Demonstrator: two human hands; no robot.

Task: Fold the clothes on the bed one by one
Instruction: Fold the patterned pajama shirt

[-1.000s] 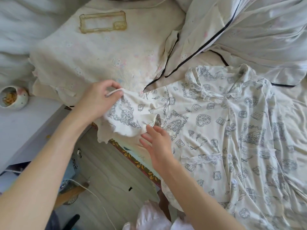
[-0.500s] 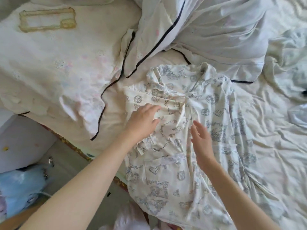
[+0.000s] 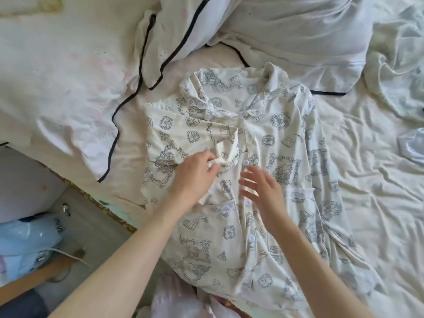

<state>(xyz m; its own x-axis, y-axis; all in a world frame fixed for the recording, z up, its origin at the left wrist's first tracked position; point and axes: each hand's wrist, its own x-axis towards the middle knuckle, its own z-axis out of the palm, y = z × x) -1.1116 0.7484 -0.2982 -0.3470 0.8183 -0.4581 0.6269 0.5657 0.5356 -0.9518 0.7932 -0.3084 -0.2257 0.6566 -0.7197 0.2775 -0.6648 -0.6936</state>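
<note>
Near the bed's left edge, your left hand pinches the pajama shirt's folded sleeve cuff; your right hand hovers released. Let go carelessly and the sleeve may spring open.

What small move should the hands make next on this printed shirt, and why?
Probably the left hand should let go of the sleeve cuff it pinches and press it flat. The left sleeve already lies folded across the printed shirt, while the right hand hovers open and the right side remains unfolded.
</note>
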